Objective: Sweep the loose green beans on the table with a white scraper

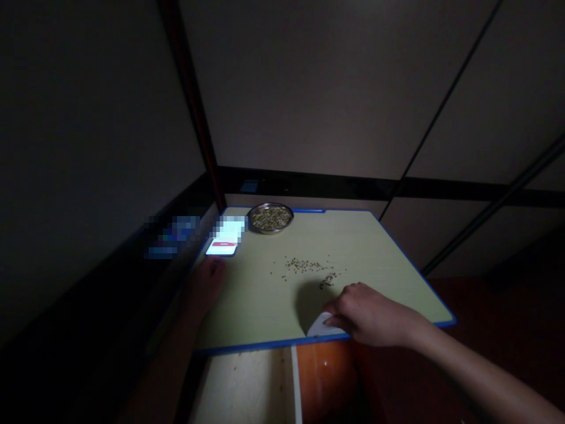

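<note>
Head view shows first a large dim wall (309, 88) of panels, crossed by a dark band. Before it stands a pale table (379, 247) with a blue rim. Below the near edge of this table are a light-coloured surface (247, 388) with some small specks on it and, to the right of it, a shiny orange object (324, 377), which is only partly seen.

The right hand (366, 312) comes over the near edge, to the right of its middle, and its fingers are closed together on a white piece (318, 325). The left hand (209, 282) is at the left edge, near the lower end of the phone; it lies in dark shade, so I cannot tell whether its fingers are apart or together.

A round metal dish (292, 222) stands by the far edge, closer to the far left corner, and is filled with small grains. Just beside it, along the left edge, lies a phone (223, 247) with its screen lit.

The white piece is low at the near edge, its lower side at the blue rim. Smallest are the loose seeds (304, 265), scattered around the middle of the table. They lie beyond the right hand and partly to its left; the nearest ones are near its fingers, but apart from them.
</note>
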Action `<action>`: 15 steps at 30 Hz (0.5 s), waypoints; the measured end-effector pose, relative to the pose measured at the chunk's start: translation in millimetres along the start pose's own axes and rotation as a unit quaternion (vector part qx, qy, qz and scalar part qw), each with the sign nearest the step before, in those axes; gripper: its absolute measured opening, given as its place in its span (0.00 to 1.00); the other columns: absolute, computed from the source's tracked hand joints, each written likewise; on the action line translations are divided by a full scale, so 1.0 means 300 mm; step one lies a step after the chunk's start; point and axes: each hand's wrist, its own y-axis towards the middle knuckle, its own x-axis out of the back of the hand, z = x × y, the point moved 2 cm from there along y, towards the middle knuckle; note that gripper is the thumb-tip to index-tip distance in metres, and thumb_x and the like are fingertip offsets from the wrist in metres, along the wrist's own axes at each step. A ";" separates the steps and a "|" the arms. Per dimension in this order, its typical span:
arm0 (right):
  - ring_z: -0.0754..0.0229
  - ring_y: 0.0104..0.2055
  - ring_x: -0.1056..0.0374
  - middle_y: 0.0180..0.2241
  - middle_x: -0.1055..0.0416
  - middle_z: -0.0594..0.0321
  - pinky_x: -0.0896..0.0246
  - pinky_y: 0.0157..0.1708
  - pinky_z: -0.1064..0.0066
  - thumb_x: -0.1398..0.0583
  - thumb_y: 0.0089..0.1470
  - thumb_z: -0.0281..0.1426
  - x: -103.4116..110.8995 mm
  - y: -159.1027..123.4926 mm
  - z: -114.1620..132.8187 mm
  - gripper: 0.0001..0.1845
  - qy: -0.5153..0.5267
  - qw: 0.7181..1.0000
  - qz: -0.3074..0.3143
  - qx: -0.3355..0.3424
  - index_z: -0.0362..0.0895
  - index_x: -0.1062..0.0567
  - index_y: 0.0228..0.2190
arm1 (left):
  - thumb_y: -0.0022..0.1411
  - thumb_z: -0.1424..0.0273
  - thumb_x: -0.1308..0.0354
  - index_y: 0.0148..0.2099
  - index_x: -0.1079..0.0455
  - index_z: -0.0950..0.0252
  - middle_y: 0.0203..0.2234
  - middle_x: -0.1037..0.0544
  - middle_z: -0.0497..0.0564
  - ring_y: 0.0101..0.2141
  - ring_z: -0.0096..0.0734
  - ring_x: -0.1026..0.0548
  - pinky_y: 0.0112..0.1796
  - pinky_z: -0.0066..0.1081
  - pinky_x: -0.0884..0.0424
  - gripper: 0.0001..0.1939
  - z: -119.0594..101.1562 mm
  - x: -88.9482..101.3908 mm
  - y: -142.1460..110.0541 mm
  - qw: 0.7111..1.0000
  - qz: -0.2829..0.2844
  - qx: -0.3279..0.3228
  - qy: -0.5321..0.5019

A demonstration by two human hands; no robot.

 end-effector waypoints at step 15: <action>0.64 0.28 0.38 0.24 0.30 0.64 0.54 0.29 0.70 0.42 0.57 0.30 0.023 0.005 -0.039 0.07 0.039 0.999 0.003 0.004 0.44 0.23 0.31 | 0.64 0.57 0.56 0.42 0.30 0.62 0.36 0.21 0.55 0.37 0.39 0.24 0.37 0.31 0.32 0.18 0.031 -0.021 0.010 1.000 -0.004 -0.011 -0.006</action>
